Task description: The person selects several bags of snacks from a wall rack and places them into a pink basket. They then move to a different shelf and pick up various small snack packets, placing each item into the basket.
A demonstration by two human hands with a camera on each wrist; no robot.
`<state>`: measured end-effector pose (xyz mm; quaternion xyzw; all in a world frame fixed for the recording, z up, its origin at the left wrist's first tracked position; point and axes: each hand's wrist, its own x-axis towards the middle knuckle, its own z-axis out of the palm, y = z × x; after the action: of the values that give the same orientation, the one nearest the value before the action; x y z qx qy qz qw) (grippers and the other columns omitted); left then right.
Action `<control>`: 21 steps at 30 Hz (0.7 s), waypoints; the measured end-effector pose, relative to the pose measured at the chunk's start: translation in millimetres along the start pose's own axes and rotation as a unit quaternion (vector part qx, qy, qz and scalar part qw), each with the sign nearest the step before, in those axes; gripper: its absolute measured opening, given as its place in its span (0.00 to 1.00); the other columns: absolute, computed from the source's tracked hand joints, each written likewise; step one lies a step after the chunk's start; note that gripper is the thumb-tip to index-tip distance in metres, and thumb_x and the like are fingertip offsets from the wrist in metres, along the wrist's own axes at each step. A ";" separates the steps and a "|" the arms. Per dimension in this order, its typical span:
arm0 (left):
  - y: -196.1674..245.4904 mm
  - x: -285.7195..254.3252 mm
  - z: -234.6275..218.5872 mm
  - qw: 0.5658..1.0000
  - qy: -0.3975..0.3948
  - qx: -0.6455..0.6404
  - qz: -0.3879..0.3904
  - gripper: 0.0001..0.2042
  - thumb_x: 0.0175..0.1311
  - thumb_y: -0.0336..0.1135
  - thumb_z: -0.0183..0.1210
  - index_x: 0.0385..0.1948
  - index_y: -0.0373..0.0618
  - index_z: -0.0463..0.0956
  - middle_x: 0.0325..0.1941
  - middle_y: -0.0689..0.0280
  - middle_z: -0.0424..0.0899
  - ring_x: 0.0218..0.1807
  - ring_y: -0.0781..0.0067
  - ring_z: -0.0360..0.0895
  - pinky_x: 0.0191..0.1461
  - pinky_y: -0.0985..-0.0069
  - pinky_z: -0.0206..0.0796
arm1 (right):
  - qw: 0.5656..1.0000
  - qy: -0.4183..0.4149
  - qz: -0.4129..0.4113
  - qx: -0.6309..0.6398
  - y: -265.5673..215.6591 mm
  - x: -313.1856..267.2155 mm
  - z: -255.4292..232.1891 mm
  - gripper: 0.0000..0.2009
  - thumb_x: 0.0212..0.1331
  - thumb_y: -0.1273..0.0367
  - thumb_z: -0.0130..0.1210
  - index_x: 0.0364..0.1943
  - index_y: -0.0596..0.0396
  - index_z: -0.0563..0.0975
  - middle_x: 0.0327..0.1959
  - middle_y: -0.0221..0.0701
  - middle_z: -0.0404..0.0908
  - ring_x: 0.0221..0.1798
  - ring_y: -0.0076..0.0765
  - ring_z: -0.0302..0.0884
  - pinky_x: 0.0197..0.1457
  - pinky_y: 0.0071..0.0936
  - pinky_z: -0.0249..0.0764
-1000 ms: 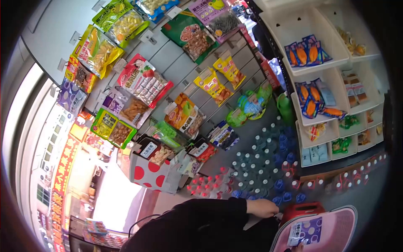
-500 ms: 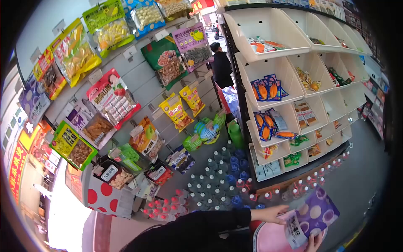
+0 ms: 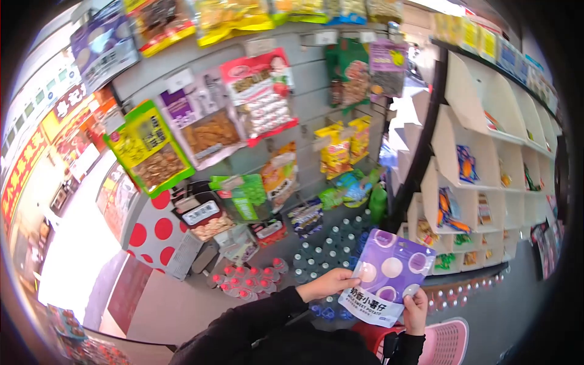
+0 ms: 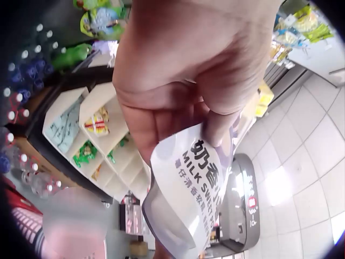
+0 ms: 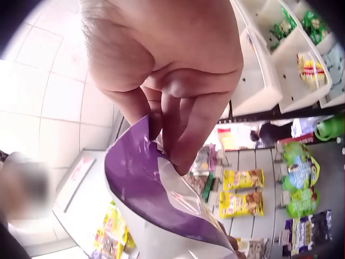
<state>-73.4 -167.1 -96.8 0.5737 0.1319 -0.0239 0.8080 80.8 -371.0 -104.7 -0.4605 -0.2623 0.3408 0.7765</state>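
A purple and white snack pouch [image 3: 389, 274] with pale round shapes is held up in front of the body in the head view. The left hand [image 3: 329, 284] pinches its left edge between thumb and fingers, and the right hand [image 3: 416, 311] pinches its lower right edge. In the left wrist view the left hand [image 4: 188, 70] has its thumb on the white printed part of the pouch [image 4: 183, 183]. In the right wrist view the right hand [image 5: 167, 70] grips the purple edge of the pouch [image 5: 156, 183].
Snack bags [image 3: 258, 94] hang on a slatted wall ahead. Tiered white bins [image 3: 480, 201] stand at the right. Bottles [image 3: 252, 283] cover part of the floor. A pink basket [image 3: 447, 340] is at the lower right, and a polka-dot box [image 3: 161, 234] at the left.
The pouch has come up out of the pink basket and now faces the head camera, gripped by both hands. The head view has swung toward the hanging snacks.
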 end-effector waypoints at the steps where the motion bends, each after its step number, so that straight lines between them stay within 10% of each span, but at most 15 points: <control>1: -1.2 -17.4 -16.6 0.999 0.048 0.018 0.014 0.11 0.58 0.37 0.49 0.35 0.40 0.73 0.28 0.76 0.73 0.26 0.91 0.64 0.27 0.89 0.55 | 0.999 -0.011 0.030 -0.014 6.9 9.9 19.7 0.07 0.47 0.78 0.48 0.32 0.58 0.70 0.29 0.23 0.71 0.31 0.17 0.66 0.35 0.14 0.61; 11: -32.5 -152.6 -128.6 0.950 0.270 -0.077 0.134 0.11 0.58 0.35 0.48 0.34 0.35 0.71 0.34 0.69 0.75 0.36 0.82 0.70 0.40 0.81 0.63 | 0.957 -0.163 0.189 -0.147 82.3 67.0 175.0 0.08 0.50 0.70 0.52 0.35 0.57 0.72 0.26 0.20 0.70 0.26 0.11 0.62 0.26 0.11 0.57; 14: -12.4 -180.1 -143.7 0.941 0.335 -0.013 0.050 0.09 0.58 0.32 0.48 0.31 0.35 0.72 0.32 0.70 0.75 0.35 0.83 0.70 0.39 0.83 0.62 | 0.929 -0.268 0.165 -0.194 96.1 71.9 196.4 0.08 0.51 0.71 0.51 0.32 0.62 0.71 0.26 0.21 0.70 0.28 0.14 0.64 0.29 0.14 0.61; 21: -45.0 -186.9 -192.9 0.952 0.279 0.049 0.113 0.08 0.57 0.30 0.48 0.33 0.35 0.73 0.33 0.69 0.76 0.35 0.82 0.70 0.39 0.83 0.62 | 0.915 -0.228 0.154 -0.294 133.7 58.5 200.6 0.09 0.50 0.70 0.52 0.20 0.64 0.72 0.13 0.25 0.68 0.20 0.15 0.62 0.23 0.16 0.60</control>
<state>-298.0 -23.5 -152.5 0.6072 0.2851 0.2220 0.7077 -65.4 -172.4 -130.8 -0.6125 -0.4462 0.4597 0.4630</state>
